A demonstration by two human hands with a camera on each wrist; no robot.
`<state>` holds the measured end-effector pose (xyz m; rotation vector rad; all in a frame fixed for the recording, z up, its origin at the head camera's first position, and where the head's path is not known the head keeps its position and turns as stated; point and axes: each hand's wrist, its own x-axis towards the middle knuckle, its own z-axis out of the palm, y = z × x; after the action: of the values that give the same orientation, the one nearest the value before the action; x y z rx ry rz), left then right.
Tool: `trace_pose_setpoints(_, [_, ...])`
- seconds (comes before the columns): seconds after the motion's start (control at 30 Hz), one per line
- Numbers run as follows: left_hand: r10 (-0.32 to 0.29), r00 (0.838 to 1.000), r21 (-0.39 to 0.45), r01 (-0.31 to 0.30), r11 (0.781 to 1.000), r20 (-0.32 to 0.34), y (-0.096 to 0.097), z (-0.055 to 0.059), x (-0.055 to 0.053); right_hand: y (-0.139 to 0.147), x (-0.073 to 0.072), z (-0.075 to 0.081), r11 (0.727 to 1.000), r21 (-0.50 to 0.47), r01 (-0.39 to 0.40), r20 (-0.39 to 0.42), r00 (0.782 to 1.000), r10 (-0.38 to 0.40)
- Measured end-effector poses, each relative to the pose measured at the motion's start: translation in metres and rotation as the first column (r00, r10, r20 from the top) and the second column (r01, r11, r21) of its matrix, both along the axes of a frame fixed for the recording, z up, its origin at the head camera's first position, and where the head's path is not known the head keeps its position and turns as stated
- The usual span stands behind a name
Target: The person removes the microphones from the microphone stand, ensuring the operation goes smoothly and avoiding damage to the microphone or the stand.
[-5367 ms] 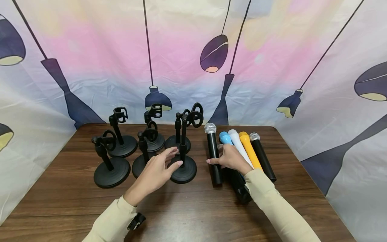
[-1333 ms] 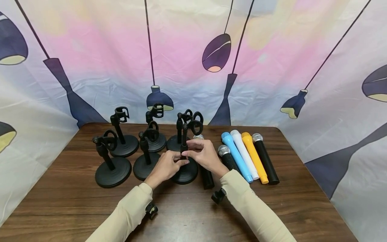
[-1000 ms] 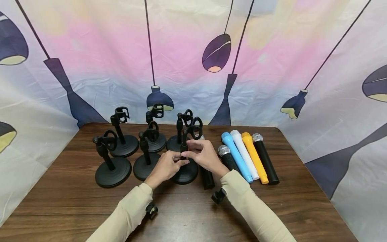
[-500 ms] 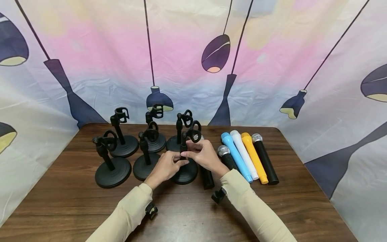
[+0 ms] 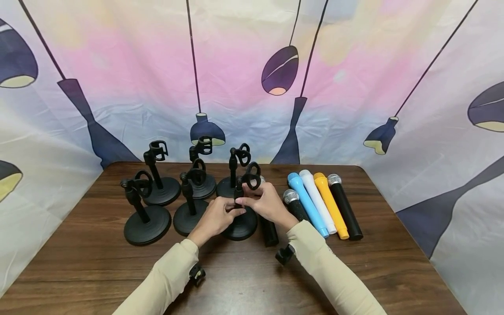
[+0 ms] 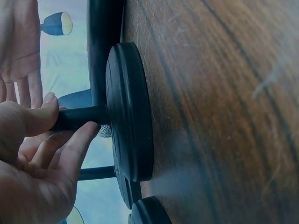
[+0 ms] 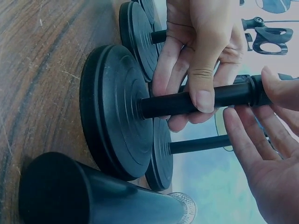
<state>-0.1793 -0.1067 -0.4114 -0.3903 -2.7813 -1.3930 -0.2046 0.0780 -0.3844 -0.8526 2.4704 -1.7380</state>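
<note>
Among several black desktop microphone stands, the front right microphone stand point(image 5: 243, 228) stands upright between my hands. My left hand point(image 5: 214, 218) pinches the lower part of its pole point(image 7: 173, 105) between thumb and fingers. Higher up, my right hand point(image 5: 264, 203) grips the collar point(image 7: 257, 91) with thumb and fingertips. The stand's ring-shaped clip point(image 5: 252, 175) sits just above the right hand. A black microphone point(image 5: 269, 232) with a silver mesh head lies right beside the base, partly hidden under the right hand.
Other stands point(image 5: 147, 225) fill the table's left half. To the right lie another black microphone point(image 5: 295, 205), a blue one point(image 5: 309, 205), a white one point(image 5: 319, 201), a yellow one point(image 5: 331, 205) and a further black one point(image 5: 345, 208). A patterned cloth point(image 5: 236, 65) hangs behind.
The right hand let go of the black microphone, now closer to the front right stand, and both hands came to that stand's pole. Over the last second its clip and upper pole sank lower.
</note>
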Motion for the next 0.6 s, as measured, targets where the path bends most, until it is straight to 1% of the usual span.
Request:
trace_pose_setpoints(0.1, [-0.006,1.000,0.001,0.006,1.000,-0.005,-0.001,0.000,0.000,-0.001,0.001,0.000,1.000,-0.015,-0.014,0.006,1.000,0.014])
trace_pose_setpoints(0.23, [-0.021,1.000,-0.003,0.021,1.000,-0.023,-0.001,0.002,-0.001,0.000,0.002,0.001,1.000,-0.017,-0.012,0.032,0.999,0.013])
trace_pose_setpoints(0.33, [-0.012,1.000,-0.032,0.011,0.999,-0.025,-0.002,0.004,0.002,0.004,0.002,0.002,1.000,-0.005,-0.022,0.011,1.000,0.022])
trace_pose_setpoints(0.4, [0.012,1.000,-0.066,-0.013,0.998,-0.019,-0.003,0.006,0.006,0.009,0.003,0.003,0.999,0.006,-0.033,-0.011,0.999,0.033])
trace_pose_setpoints(0.47, [0.032,0.999,-0.109,-0.036,0.993,-0.032,-0.005,0.008,0.013,0.016,0.005,0.006,0.999,0.024,-0.036,-0.032,0.999,0.037])
trace_pose_setpoints(0.6, [0.040,0.996,-0.173,-0.054,0.983,-0.082,-0.011,0.014,0.029,0.034,0.014,0.014,0.997,0.081,0.017,-0.054,0.998,-0.013])
